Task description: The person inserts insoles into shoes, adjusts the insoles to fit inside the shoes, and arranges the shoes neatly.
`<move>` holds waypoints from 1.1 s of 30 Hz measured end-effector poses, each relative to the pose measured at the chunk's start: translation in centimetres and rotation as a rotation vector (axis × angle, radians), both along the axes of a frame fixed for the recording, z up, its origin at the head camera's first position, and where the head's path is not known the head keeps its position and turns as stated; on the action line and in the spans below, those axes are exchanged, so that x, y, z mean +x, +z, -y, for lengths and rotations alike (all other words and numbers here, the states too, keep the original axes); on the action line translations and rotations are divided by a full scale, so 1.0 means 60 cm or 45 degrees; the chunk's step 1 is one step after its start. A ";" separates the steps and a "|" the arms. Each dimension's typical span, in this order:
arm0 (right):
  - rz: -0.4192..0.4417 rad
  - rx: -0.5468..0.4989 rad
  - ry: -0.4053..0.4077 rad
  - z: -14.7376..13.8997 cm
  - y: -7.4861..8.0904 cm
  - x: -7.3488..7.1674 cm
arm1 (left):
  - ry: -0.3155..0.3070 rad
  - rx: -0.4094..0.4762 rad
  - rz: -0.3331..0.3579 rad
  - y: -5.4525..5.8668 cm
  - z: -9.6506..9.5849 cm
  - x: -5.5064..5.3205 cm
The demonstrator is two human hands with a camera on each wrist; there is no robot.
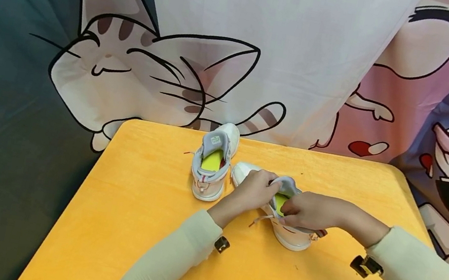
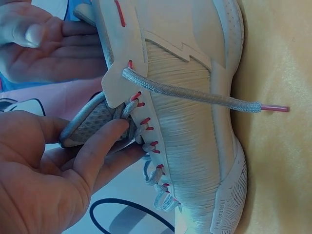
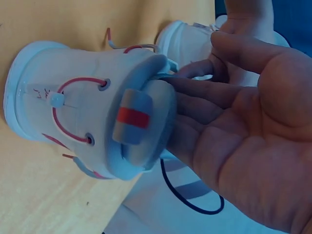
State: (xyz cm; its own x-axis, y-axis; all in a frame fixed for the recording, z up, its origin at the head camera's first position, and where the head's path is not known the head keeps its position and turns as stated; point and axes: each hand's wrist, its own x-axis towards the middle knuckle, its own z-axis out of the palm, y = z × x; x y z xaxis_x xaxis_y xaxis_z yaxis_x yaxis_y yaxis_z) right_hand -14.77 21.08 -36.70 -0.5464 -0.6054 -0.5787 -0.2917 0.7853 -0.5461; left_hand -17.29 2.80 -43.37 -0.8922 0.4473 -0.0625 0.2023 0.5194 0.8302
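Observation:
A pale sneaker (image 1: 290, 237) with a white sole stands on the yellow table, its toe pointing away to the left. My left hand (image 1: 254, 189) pinches its grey tongue (image 2: 90, 119) beside the laces between thumb and fingers. The fingers of my right hand (image 1: 311, 211) reach straight into the shoe's opening over the heel, where a yellow-green insole (image 1: 279, 202) shows. Their tips are hidden inside. At the heel sits a grey tab (image 3: 133, 117) with a red stripe. A loose lace (image 2: 195, 95) with a pink tip hangs down the side.
The matching sneaker (image 1: 205, 189) stands upright to the left, with a yellow-green insole inside. Behind the far edge of the yellow table (image 1: 142, 195) hangs a cloth backdrop (image 1: 315, 36) printed with a cartoon cat and figures.

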 end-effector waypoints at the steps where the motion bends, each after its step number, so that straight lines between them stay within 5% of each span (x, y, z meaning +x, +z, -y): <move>1: -0.002 0.010 0.003 0.002 -0.002 -0.002 | 0.001 0.001 0.001 0.000 0.000 0.000; 17: 0.069 0.197 0.094 0.023 -0.059 -0.032 | -0.021 0.028 -0.014 -0.009 0.002 -0.002; 33: 0.045 0.246 0.122 0.036 -0.055 -0.032 | -0.024 0.038 -0.020 -0.011 0.005 -0.003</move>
State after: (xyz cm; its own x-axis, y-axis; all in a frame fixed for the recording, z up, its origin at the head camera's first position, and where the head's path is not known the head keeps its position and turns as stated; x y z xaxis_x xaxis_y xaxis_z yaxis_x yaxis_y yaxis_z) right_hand -16.68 18.94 -39.97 -0.4688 -0.5295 -0.7069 -0.3531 0.8460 -0.3995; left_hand -17.50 2.47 -44.02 -0.8845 0.4652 -0.0352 0.2245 0.4904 0.8421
